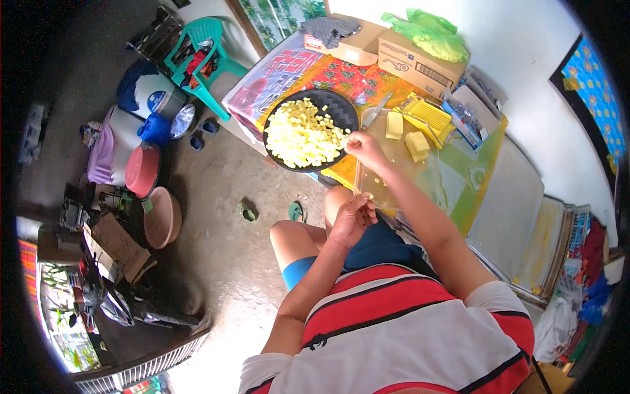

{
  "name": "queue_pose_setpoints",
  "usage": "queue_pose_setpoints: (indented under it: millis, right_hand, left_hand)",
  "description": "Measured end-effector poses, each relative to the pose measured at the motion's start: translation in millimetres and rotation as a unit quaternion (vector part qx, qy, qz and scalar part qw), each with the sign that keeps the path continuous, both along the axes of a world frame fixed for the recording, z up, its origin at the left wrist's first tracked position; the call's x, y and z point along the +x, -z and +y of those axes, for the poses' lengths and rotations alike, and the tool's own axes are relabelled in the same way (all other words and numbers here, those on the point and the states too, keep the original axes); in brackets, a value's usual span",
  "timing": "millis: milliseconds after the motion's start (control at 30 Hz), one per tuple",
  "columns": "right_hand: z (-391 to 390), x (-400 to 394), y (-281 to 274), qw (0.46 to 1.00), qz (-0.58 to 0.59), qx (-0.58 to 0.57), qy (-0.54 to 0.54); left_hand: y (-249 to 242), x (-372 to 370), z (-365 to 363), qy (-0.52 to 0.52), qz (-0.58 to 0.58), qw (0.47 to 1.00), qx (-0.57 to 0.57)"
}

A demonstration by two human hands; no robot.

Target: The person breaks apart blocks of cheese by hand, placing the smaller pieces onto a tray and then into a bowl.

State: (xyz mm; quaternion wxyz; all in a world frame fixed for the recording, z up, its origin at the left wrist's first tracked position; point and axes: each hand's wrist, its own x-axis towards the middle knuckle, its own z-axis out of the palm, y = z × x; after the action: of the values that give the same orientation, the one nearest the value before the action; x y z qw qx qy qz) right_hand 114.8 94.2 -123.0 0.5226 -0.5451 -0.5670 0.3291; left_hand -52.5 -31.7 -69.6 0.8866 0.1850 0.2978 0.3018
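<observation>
My right hand [365,148] is at the right rim of a round black tray [341,111], its fingers pinched together. A heap of small pale yellow cubes [302,134] covers much of the tray. Lower down, my left hand [354,218] is closed near the front edge of a see-through board [394,174]; what its fingertips hold, if anything, is too small to name. Two pale yellow blocks, one [394,125] behind the other [417,146], lie on the board. A knife [377,110] rests between tray and blocks. Beside them stands a yellow slotted tray [425,118].
Cardboard boxes [413,65] stand along the table's back, with a green plastic bag [430,36] on top. An open box of small items [469,111] is at the right. Left on the floor are a green chair [209,46], basins [163,218] and slippers [248,210].
</observation>
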Motion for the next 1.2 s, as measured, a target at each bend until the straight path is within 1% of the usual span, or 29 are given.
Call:
queue_pose_setpoints:
  millis: [67,133,167,267,400,433,533,567,667,800,833,933,1067,1167,1200]
  right_hand:
    - [14,-9,-7,0.999,-0.044,-0.013,0.004]
    - [20,-13,-27,0.996,-0.083,-0.023,0.014]
    - [22,-12,-34,0.995,-0.09,-0.049,0.019]
    - [38,1,-9,0.999,0.024,0.029,0.004]
    - [18,22,-18,0.996,0.08,0.011,-0.022]
    - [18,26,-14,0.997,0.071,0.007,-0.043]
    - [32,22,-6,0.998,0.015,-0.025,-0.049]
    - [37,21,-8,0.998,-0.046,-0.023,-0.042]
    - [53,10,-7,0.99,-0.124,-0.059,-0.034]
    - [57,7,-24,0.996,-0.058,-0.062,-0.034]
    - [52,7,-32,0.998,-0.03,-0.051,-0.025]
    - [39,19,-28,0.999,0.034,-0.027,-0.013]
    - [-13,48,-21,0.999,-0.009,-0.028,-0.034]
    - [-57,65,-27,0.993,-0.094,-0.065,-0.028]
    - [-68,68,-32,0.985,-0.143,-0.091,-0.014]
  left_hand:
    - [3,-2,3,0.002,0.017,1.0,0.004]
    - [4,-4,4,0.002,0.031,1.0,0.002]
    - [5,-5,4,0.001,0.036,0.999,0.0]
    - [3,-6,7,-0.002,0.043,0.999,-0.012]
    - [12,-6,7,0.0,0.033,0.999,-0.019]
    - [15,-5,8,0.005,0.024,1.0,-0.015]
    - [14,0,8,-0.015,0.028,0.998,-0.062]
    - [13,2,7,-0.012,0.029,0.998,-0.058]
    - [10,2,8,-0.009,0.033,0.999,-0.04]
    - [8,-6,7,-0.015,0.032,0.999,-0.023]
    - [7,-8,7,-0.019,0.029,0.999,-0.024]
    - [12,-12,10,-0.038,0.043,0.998,-0.03]
    - [10,-10,13,-0.03,0.03,0.998,-0.044]
    - [10,-8,14,-0.024,0.027,0.998,-0.058]
    - [12,-8,15,-0.021,0.023,0.998,-0.058]
